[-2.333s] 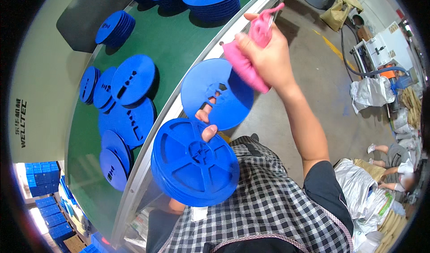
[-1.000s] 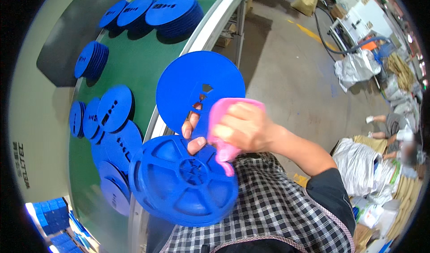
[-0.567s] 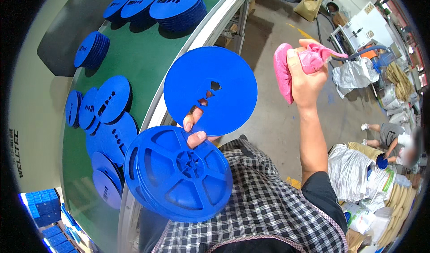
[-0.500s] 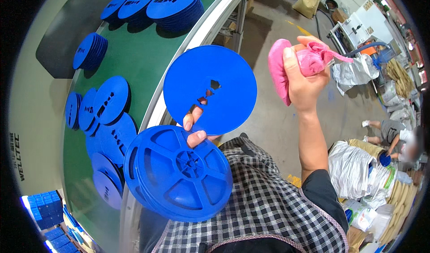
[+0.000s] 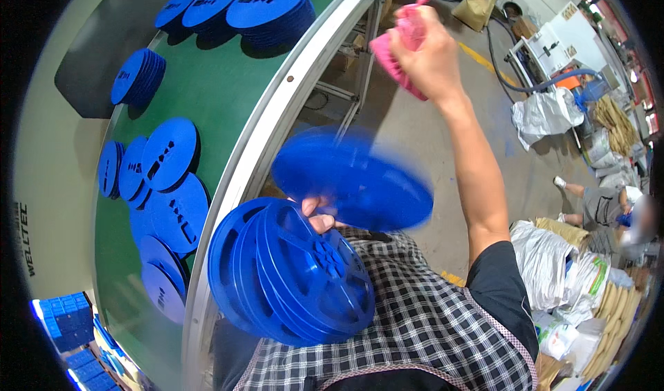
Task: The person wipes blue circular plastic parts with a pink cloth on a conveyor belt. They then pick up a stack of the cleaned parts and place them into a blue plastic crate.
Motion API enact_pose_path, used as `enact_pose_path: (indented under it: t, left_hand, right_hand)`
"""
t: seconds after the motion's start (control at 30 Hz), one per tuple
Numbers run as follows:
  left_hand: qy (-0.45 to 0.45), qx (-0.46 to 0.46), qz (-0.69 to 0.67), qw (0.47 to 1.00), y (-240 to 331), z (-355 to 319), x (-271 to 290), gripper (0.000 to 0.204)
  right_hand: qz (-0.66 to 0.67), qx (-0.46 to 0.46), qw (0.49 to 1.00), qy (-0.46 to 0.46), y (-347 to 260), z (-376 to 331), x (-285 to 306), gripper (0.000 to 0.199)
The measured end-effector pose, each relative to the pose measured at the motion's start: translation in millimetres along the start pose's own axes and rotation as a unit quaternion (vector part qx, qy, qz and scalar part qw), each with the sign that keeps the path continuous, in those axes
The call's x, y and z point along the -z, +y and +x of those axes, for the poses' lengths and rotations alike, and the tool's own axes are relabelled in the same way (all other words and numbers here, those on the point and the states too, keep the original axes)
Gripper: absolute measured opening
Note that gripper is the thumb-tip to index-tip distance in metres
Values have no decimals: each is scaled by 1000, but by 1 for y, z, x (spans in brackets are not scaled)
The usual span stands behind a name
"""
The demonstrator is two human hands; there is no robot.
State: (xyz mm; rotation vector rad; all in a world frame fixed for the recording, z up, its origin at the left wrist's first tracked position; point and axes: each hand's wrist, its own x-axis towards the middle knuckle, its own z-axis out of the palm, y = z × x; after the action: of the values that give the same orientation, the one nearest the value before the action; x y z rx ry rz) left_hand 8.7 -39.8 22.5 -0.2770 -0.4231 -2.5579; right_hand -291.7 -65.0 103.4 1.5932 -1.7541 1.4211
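Observation:
My left hand (image 5: pixel 319 215) is closed on a solid blue disc (image 5: pixel 360 183), smeared by motion and tilted nearly edge-on; the thumb and a fingertip show at its near edge. Just below and left of these fingers sits a fanned stack of blue spoked reels (image 5: pixel 280 280), in front of my checked apron. What supports the reels underneath is hidden. My right hand (image 5: pixel 436 62) is raised to the upper right, its fingers wrapped round a crumpled pink cloth (image 5: pixel 401 52). A gap separates the cloth from the disc.
On my left runs a green conveyor belt (image 5: pixel 218 107) with a pale metal edge rail (image 5: pixel 277 93). Stacked blue discs (image 5: pixel 273 14) stand at its far end, with overlapping discs (image 5: pixel 176 211) nearer. White sacks (image 5: pixel 539 259) and another person (image 5: pixel 609 207) are at right.
My right hand with the cloth has moved up and left. The disc in my left hand has tipped flatter and shifted right. The spoked reels have tilted and fanned apart.

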Motion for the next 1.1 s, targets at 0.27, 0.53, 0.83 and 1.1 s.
enact_pose_path:
  t: [0.27,0.53,0.83,1.1]
  left_hand:
    - [103,-18,148,983,27,-30,-26,13]
    - [212,-53,269,938,-4,-12,-11,15]
    - [282,-83,364,884,-24,14,-8,19]
    - [357,-147,452,804,-29,15,-12,24]
  right_hand:
    - [407,-338,842,-101,-55,-76,-1,35]
    - [357,149,913,-127,-135,-114,-20,40]
    - [450,136,806,-361,-85,-150,27,25]
    - [533,18,827,-179,-62,-101,-38,28]
